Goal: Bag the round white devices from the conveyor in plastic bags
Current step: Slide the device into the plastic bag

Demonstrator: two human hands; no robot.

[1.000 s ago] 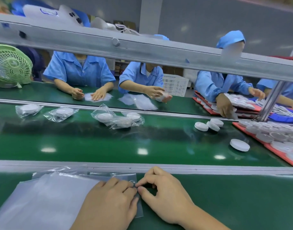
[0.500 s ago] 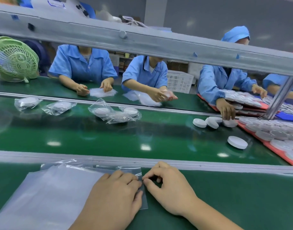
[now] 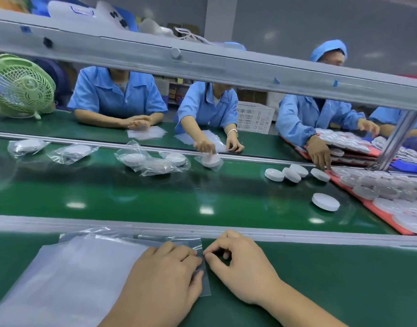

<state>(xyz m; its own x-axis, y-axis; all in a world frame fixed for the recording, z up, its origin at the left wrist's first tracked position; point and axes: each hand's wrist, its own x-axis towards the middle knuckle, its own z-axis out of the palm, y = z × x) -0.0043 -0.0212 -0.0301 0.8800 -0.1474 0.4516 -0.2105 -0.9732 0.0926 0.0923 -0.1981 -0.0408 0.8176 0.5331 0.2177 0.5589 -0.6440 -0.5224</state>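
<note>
bag stack (image 3: 84, 267) held flat on table (image 3: 344, 274) by left hand (image 3: 165, 279), fingers relaxed | top bag's edge pinched by right hand (image 3: 240, 267) | nearest device (image 3: 325, 201) seen on conveyor (image 3: 179, 192), forward-right, right hand nearer

Glossy green belt (image 3: 155, 197) with lamp glare, clear filmy plastic bags (image 3: 73, 274), smooth matt white plastic discs (image 3: 325, 201), dull grey metal rail (image 3: 226, 67), green plastic fan (image 3: 21, 86), blue cloth smocks (image 3: 115, 95).

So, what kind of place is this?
Most likely a factory packing line: a green conveyor belt carries round white devices, some already in plastic bags, and workers in blue uniforms sit along it.
</note>
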